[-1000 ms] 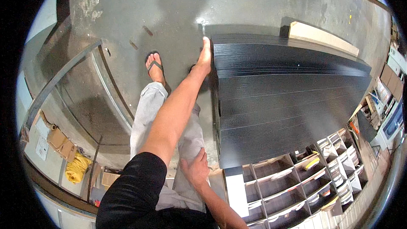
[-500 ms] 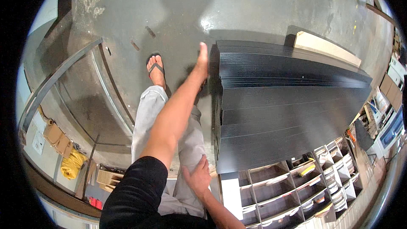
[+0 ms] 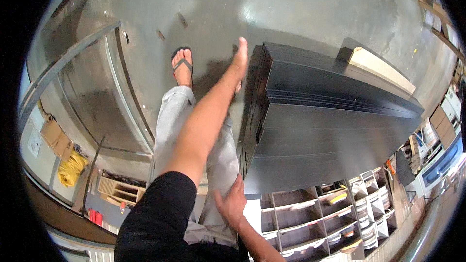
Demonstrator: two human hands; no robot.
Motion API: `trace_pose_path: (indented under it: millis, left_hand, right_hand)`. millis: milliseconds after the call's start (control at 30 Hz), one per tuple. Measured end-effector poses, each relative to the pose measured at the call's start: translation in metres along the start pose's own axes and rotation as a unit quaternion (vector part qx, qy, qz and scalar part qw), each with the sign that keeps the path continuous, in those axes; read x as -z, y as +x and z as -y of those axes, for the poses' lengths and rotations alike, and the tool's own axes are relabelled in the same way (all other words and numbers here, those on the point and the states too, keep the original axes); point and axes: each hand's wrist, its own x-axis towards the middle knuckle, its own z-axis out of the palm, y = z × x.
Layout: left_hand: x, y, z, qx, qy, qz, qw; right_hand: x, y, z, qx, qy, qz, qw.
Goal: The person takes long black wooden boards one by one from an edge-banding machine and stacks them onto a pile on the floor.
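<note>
My left hand (image 3: 240,61) reaches forward at the end of a stretched arm, beside the left end of a tall stack of black boards (image 3: 330,131). It shows edge-on with one digit stretched out. Nothing shows in it, and I cannot tell whether it touches the boards. Close to my body, my right hand (image 3: 233,203) hangs at the thigh of my grey trousers (image 3: 172,116). Its fingers are loosely apart and hold nothing. The boards have dark, smooth faces, and their near-left ends are slightly uneven.
A pale wood piece (image 3: 381,69) lies behind the stack. Right of my legs is a compartmented rack (image 3: 296,225) with rolls and strips. A metal frame (image 3: 73,46) stands left, near a yellow bundle (image 3: 73,169). My sandalled foot (image 3: 182,68) stands on the concrete floor (image 3: 301,0).
The view has turned and shifted, so the board stack now appears slanted with more of its left end showing. Both hands keep nearly the same pose.
</note>
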Motion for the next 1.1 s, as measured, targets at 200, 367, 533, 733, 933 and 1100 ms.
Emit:
trace_pose_path:
  millis: [200, 367, 533, 733, 933, 1100]
  left_hand:
    - [-0.018, 0.015, 0.018, -0.130, 0.028, 0.007, 0.991]
    - [-0.040, -0.065, 0.006, 0.024, -0.355, 0.062, 0.932]
    - [0.034, 0.011, 0.068, -0.095, 0.009, -0.025, 0.995]
    - [-0.010, -0.023, 0.108, -0.193, 0.052, -0.200, 0.959]
    - [0.037, -0.031, 0.122, -0.229, 0.048, -0.243, 0.941]
    - [0.076, -0.067, 0.175, -0.172, 0.187, 0.043, 0.966]
  right_hand:
    - [-0.006, -0.003, -0.005, 0.003, -0.077, -0.008, 0.997]
    - [0.001, 0.006, -0.008, -0.014, -0.026, -0.006, 1.000]
    - [-0.009, -0.001, -0.012, 0.009, -0.039, -0.002, 0.999]
    - [-0.013, -0.001, -0.007, -0.008, -0.034, 0.005, 0.999]
    - [-0.020, 0.000, -0.008, -0.006, -0.063, -0.022, 0.998]
    - [-0.021, -0.001, -0.007, -0.021, -0.055, -0.016, 0.998]
